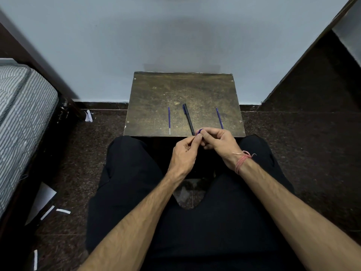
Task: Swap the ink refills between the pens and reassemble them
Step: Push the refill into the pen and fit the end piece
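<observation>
Seen from above, over a seated lap in black trousers. Ahead, a small worn brown wooden table [183, 89] against a pale wall. Lying on it, well apart in a row: a thin blue ink refill with a clear end [169, 120] to the left, a black pen with its cap on [188, 119] in the middle, and a second thin blue ink refill [219, 118] to the right. Just over the table's near edge, both hands meeting around a small blue-purple pen part [199, 131], mostly hidden; whether barrel or cap, impossible to tell. Left hand [184, 153] with fingers curled, thumb and forefinger pinching the part from below. Right hand [216, 142], a pink thread band at the wrist, curled over it from the other side, fingertips closed tight on the same piece. Likely handling: refills very light, thin and bendy, easy to roll away or kink, best taken near the middle with two fingertips and fed straight into a barrel; smooth plastic parts probably slippery, needing a firm twist.
</observation>
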Demonstrator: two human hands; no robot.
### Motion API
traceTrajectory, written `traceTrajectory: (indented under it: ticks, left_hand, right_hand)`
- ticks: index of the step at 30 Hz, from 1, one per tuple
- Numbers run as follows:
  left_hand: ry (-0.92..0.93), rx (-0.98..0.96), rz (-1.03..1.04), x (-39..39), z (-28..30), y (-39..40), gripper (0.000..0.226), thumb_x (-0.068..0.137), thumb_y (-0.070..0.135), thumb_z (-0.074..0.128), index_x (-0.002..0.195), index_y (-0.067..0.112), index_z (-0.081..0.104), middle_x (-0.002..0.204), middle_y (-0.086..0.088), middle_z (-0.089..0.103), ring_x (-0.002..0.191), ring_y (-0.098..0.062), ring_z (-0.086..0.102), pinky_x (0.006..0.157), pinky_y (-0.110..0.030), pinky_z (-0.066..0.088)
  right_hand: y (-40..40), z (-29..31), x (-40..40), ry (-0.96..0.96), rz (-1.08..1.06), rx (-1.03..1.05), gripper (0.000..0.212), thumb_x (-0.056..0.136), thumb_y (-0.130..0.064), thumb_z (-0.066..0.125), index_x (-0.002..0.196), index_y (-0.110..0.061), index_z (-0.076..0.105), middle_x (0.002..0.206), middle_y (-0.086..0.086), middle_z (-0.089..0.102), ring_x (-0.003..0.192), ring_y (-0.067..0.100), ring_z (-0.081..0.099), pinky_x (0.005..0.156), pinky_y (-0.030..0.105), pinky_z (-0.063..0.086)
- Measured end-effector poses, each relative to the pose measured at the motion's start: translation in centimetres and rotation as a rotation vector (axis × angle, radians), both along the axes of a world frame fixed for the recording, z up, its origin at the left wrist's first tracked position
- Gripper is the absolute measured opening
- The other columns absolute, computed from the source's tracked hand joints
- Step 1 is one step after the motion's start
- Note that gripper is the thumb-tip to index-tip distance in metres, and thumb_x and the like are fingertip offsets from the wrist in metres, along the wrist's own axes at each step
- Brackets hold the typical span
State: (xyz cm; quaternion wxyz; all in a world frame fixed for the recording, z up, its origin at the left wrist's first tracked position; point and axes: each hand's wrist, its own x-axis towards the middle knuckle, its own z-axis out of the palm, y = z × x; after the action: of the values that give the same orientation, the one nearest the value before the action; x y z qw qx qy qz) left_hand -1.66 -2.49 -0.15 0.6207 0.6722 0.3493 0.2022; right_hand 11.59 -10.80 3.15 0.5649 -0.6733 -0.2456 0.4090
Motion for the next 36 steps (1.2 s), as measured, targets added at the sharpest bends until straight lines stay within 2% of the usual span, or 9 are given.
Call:
traceTrajectory:
  ticks: [5,8,11,15,20,23,26,31,36]
  left_hand:
    - [0.019,-0.038,0.004,-0.5,0.2,-0.4,0.057,0.104,0.073,0.05,0.081,0.027,0.075,0.05,0.015,0.048,0.048,-0.003,0.038,0.051,-0.027,0.033]
    - [0.062,-0.074,0.013,-0.7,0.0,-0.2,0.06,0.104,0.061,0.041,0.069,0.023,0.071,0.048,0.012,0.042,0.046,-0.004,0.036,0.052,-0.031,0.032]
    - [0.032,-0.219,0.04,-0.4,-0.1,0.0,0.05,0.094,0.045,0.032,0.062,0.025,0.064,0.049,0.01,0.037,0.045,-0.008,0.03,0.052,-0.032,0.024]
    - [-0.069,-0.404,0.066,0.2,-0.3,0.7,0.039,0.092,0.037,0.038,0.073,0.02,0.067,0.056,0.007,0.04,0.052,-0.009,0.033,0.055,-0.032,0.028]
    - [-0.116,-0.467,0.088,0.3,-0.6,1.3,0.038,0.099,0.04,0.047,0.086,0.033,0.082,0.069,0.012,0.057,0.061,-0.002,0.051,0.057,-0.024,0.041]
    - [-0.114,-0.489,0.079,0.3,-0.2,1.3,0.034,0.101,0.043,0.049,0.097,0.036,0.082,0.073,0.014,0.059,0.063,-0.002,0.052,0.058,-0.024,0.042]
    - [-0.123,-0.512,0.066,0.4,0.3,1.1,0.032,0.103,0.042,0.051,0.103,0.037,0.083,0.075,0.013,0.06,0.064,-0.003,0.052,0.059,-0.025,0.041]
    - [-0.149,-0.539,0.062,0.4,0.8,1.0,0.031,0.102,0.041,0.053,0.107,0.035,0.083,0.076,0.011,0.062,0.065,-0.004,0.054,0.059,-0.023,0.042]
    - [-0.166,-0.557,0.071,0.3,1.1,1.2,0.032,0.105,0.037,0.053,0.111,0.034,0.084,0.077,0.011,0.062,0.067,-0.005,0.053,0.061,-0.024,0.041]
  right_hand:
    - [0.2,-0.2,0.1,-0.014,-0.02,0.03,0.02,0.109,-0.016,0.064,0.115,-0.008,0.08,0.095,0.009,0.075,0.077,0.012,0.065,0.065,0.021,0.059]
    - [0.6,-0.2,0.9,0.004,-0.095,0.071,0.019,0.11,-0.014,0.061,0.117,-0.006,0.077,0.098,0.005,0.077,0.077,0.011,0.067,0.064,0.022,0.063]
    - [1.0,-0.4,2.2,0.002,-0.185,0.068,0.016,0.109,-0.012,0.063,0.117,-0.007,0.076,0.101,0.005,0.079,0.075,0.008,0.069,0.064,0.023,0.064]
    - [1.6,-1.2,3.3,-0.003,-0.243,0.03,0.019,0.106,-0.01,0.068,0.121,0.0,0.074,0.102,0.013,0.076,0.073,0.01,0.071,0.063,0.023,0.064]
    - [2.7,-1.9,3.9,-0.034,-0.252,-0.009,0.016,0.104,-0.011,0.072,0.117,-0.004,0.073,0.092,0.008,0.079,0.073,0.012,0.075,0.061,0.026,0.065]
    - [3.7,-1.9,4.3,-0.191,-0.275,-0.06,0.023,0.1,-0.014,0.076,0.121,-0.01,0.068,0.094,0.01,0.081,0.079,0.017,0.078,0.059,0.031,0.064]
    - [5.2,-1.6,5.3,-0.37,-0.304,-0.101,0.024,0.094,-0.017,0.08,0.114,-0.016,0.066,0.086,0.001,0.079,0.072,0.013,0.076,0.053,0.034,0.063]
    - [8.4,-0.9,7.4,-0.704,-0.136,-0.2,0.017,0.088,-0.026,0.083,0.101,-0.03,0.072,0.084,-0.014,0.075,0.077,-0.003,0.072,0.072,0.018,0.06]
    - [10.9,-0.8,8.7,-0.849,0.008,-0.3,0.016,0.088,-0.028,0.079,0.103,-0.03,0.074,0.085,-0.015,0.076,0.081,0.004,0.074,0.085,0.033,0.064]
